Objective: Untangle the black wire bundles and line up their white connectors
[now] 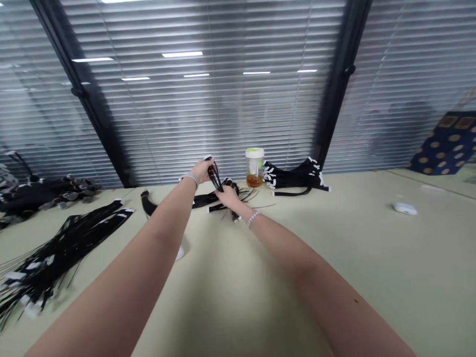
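Both my arms stretch toward the back of the table. Between my hands runs a small bundle of black cables [213, 173], lifted a little above the tabletop. My left hand [202, 171] is closed around its upper end, where a white tip shows. Lower down, my right hand [228, 197] has its fingers closed on the same bundle; its fingertips are partly hidden. Beneath and behind my hands lies a pile of black cables [204, 200] with thin loose wires and white ends. A clear jar [254, 171] with a white lid and amber contents stands just right of it.
Right of the jar is a stack of black cables [293, 176] with white ends. More black cable bundles [74, 238] lie at the left. A small white case [405, 208] and a dotted blue bag [448, 144] are at the right. Blinds [223, 89] cover the glass behind the table.
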Available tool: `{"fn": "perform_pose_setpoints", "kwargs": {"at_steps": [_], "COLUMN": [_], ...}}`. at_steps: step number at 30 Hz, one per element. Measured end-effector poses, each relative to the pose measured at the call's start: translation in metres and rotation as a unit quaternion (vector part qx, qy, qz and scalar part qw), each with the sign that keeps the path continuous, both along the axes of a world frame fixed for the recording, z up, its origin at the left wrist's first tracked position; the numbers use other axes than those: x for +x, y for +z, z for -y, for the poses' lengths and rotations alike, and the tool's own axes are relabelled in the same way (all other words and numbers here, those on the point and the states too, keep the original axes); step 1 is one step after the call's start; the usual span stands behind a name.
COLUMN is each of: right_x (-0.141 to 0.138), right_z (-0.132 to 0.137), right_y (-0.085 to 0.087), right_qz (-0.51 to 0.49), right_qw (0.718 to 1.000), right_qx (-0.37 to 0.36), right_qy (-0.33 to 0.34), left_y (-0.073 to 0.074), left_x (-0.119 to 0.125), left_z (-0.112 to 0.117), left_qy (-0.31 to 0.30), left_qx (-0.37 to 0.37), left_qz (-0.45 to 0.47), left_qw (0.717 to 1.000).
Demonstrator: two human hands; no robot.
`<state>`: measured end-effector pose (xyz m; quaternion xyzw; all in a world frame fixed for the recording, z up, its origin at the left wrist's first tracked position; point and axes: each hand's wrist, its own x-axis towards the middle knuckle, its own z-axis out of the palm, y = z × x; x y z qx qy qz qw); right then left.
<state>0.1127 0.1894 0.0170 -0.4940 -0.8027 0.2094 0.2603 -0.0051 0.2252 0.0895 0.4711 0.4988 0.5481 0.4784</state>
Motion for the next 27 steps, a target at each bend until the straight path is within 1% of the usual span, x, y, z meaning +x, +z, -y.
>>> {"fn": "perform_pose_setpoints", "kwargs": {"at_steps": [3, 6, 8, 11, 14, 16, 21, 27], "right_x": [0.018, 0.023, 0.021, 0.018, 0.02, 0.021, 0.015, 0.004], "right_z": [-0.002, -0.001, -0.003, -0.011, -0.027, -0.039, -0.067, -0.085], "right_y": [-0.01, -0.015, -0.015, -0.016, -0.016, -0.017, -0.021, -0.023], "right_qz": [0.086, 0.162, 0.197, 0.23, 0.247, 0.253, 0.257, 0.251], "right_qw": [0.995, 0.984, 0.977, 0.969, 0.964, 0.961, 0.957, 0.954], "right_qx": [0.028, 0.055, 0.068, 0.08, 0.079, 0.069, 0.045, 0.043], "right_qy": [-0.046, -0.058, -0.049, -0.04, -0.062, -0.084, -0.13, -0.16], "left_y": [-0.034, -0.063, -0.078, -0.094, -0.103, -0.107, -0.112, -0.114], "left_x": [-0.006, -0.006, -0.004, -0.002, -0.003, -0.006, -0.014, -0.019], "left_z": [-0.005, -0.013, -0.022, -0.036, -0.05, -0.058, -0.074, -0.09], "left_qy": [0.057, 0.124, 0.159, 0.201, 0.236, 0.248, 0.25, 0.242], "left_qx": [0.006, 0.005, 0.006, 0.011, 0.018, 0.025, 0.044, 0.061], "left_qz": [0.004, 0.002, -0.002, -0.015, -0.031, -0.041, -0.056, -0.05], "left_qw": [0.998, 0.992, 0.987, 0.979, 0.971, 0.968, 0.966, 0.967]}}
